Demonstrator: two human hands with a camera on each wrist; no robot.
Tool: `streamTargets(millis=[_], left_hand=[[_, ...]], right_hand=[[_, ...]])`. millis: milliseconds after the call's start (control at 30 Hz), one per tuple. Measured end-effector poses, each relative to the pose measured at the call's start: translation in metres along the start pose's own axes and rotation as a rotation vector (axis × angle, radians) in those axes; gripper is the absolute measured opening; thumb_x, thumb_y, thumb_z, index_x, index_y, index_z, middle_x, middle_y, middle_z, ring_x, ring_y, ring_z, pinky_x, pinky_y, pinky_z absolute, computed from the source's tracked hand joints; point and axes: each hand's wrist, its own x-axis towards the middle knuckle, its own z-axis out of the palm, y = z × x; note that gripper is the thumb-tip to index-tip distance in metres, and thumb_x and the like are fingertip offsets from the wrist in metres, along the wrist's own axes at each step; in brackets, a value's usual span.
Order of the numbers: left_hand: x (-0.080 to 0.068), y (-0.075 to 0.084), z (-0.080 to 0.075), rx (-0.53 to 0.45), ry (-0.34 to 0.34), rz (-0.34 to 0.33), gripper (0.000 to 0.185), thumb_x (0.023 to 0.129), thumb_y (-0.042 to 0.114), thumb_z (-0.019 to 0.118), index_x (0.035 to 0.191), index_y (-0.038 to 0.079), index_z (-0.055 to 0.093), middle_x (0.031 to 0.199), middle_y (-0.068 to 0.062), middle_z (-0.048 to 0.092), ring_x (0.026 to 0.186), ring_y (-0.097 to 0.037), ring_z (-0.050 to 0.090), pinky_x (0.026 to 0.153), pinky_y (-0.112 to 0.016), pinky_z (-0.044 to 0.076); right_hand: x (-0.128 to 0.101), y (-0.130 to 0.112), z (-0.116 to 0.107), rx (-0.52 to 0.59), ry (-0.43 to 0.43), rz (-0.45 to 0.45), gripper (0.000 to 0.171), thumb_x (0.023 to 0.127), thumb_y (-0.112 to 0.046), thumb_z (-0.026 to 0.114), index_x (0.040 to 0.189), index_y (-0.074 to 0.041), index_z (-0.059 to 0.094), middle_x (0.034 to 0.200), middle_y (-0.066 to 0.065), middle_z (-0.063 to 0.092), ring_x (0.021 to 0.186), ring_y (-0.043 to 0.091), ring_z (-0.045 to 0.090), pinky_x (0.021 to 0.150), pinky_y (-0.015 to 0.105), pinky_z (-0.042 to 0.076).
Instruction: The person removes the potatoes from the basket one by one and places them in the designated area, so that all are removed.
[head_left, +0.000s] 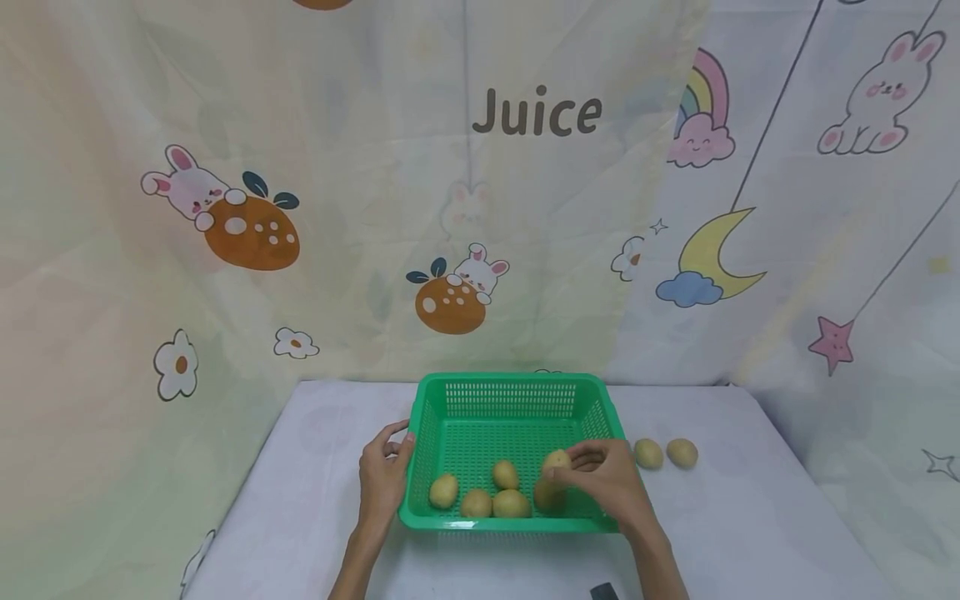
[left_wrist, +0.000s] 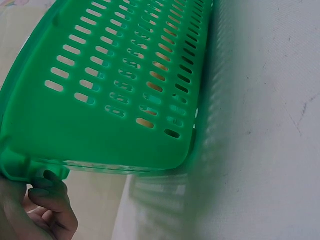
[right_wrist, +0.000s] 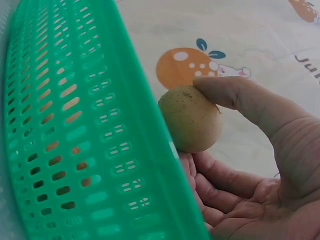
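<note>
A green plastic basket [head_left: 517, 524] with slotted walls stands on the white-covered table. At its left rim, my left hand [head_left: 384, 475] holds on; the left wrist view shows the curled fingers [left_wrist: 54, 202] at the basket's corner. My right hand [head_left: 613, 481] reaches over the right rim and pinches a round, yellowish-brown potato [right_wrist: 191, 120] between thumb and fingers. This potato is above the basket floor, overlapping a darker-looking potato [head_left: 549, 497] in the head view. Several more potatoes lie along the front of the basket, among them one at the left [head_left: 444, 492].
Two potatoes [head_left: 648, 453] [head_left: 682, 452] lie side by side on the table [head_left: 742, 517], right of the basket. A small dark object [head_left: 603, 592] shows at the bottom edge. Behind the table hangs a cloth printed with cartoon rabbits [head_left: 465, 287].
</note>
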Motion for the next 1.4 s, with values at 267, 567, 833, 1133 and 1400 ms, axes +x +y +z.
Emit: streamTargets(millis=[267,567,833,1133,1400], left_hand=[[0.000,-0.001,0.000,0.007,-0.001,0.001,0.033,0.110,0.018,0.066,0.140,0.006,0.071,0.079,-0.009,0.073,0.064,-0.015,0.073,0.062,-0.025,0.053],[0.002,-0.003,0.001,0.010,0.005,0.010,0.032,0.110,0.018,0.066,0.139,0.007,0.072,0.080,-0.010,0.074,0.066,-0.015,0.074,0.063,-0.025,0.054],[0.001,-0.002,0.001,0.012,0.003,0.003,0.033,0.110,0.018,0.066,0.140,0.007,0.071,0.079,-0.009,0.074,0.064,-0.015,0.072,0.062,-0.024,0.053],[0.001,-0.002,0.000,0.015,0.011,0.003,0.033,0.109,0.018,0.067,0.139,0.007,0.072,0.078,-0.009,0.073,0.064,-0.015,0.073,0.063,-0.024,0.053],[0.000,-0.001,0.001,0.018,0.005,-0.003,0.033,0.110,0.019,0.066,0.140,0.007,0.071,0.079,-0.009,0.074,0.063,-0.015,0.072,0.062,-0.024,0.053]], right_hand=[[-0.005,-0.004,-0.010,0.025,0.026,-0.037,0.044,0.080,-0.024,0.099,0.111,0.000,0.078,0.099,0.011,0.079,0.089,0.020,0.074,0.082,0.029,0.060],[-0.013,-0.009,-0.017,0.044,0.087,-0.080,0.041,0.082,-0.024,0.097,0.111,0.000,0.080,0.099,0.011,0.081,0.091,0.018,0.076,0.086,0.026,0.062],[-0.018,-0.012,-0.024,0.061,0.125,-0.100,0.039,0.083,-0.021,0.097,0.110,0.002,0.079,0.098,0.013,0.081,0.089,0.017,0.077,0.085,0.026,0.063],[-0.020,-0.010,-0.030,0.073,0.178,-0.079,0.045,0.083,-0.021,0.098,0.115,0.003,0.078,0.098,0.006,0.082,0.088,0.013,0.075,0.084,0.024,0.062],[-0.020,-0.006,-0.035,0.109,0.215,-0.079,0.045,0.084,-0.014,0.096,0.119,0.005,0.076,0.099,0.004,0.083,0.087,0.009,0.075,0.082,0.023,0.062]])
